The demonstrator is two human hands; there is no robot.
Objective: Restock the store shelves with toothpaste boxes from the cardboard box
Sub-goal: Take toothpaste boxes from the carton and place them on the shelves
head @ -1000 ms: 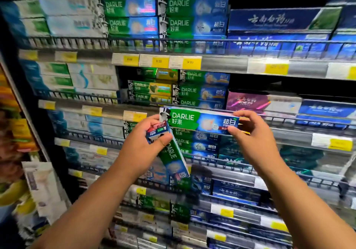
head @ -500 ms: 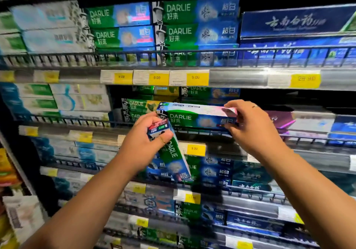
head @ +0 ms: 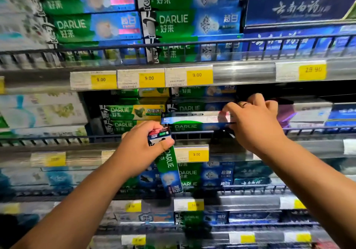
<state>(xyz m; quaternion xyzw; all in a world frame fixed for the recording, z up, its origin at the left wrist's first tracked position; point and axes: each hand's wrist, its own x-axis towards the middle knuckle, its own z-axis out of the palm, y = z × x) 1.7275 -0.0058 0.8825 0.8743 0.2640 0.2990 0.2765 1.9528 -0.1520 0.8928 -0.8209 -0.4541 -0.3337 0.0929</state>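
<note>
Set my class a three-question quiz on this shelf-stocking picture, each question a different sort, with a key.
1. True or false: the left hand grips a Darlie box that points downward.
2. The right hand holds its flat box: A on the floor; B over a Darlie stack; C in a basket.
3. Fill in: the price tag beside the left hand reads ____.
Key: 1 true; 2 B; 3 9.00.

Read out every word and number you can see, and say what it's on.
"DARLIE": top-shelf boxes, hanging box in left hand, flat box in right hand.
"好来", "超白": top-shelf boxes.
"9.00": three upper price tags, one lower tag.
"29.90": right price tag.
Tags' small print: too blurred.
</note>
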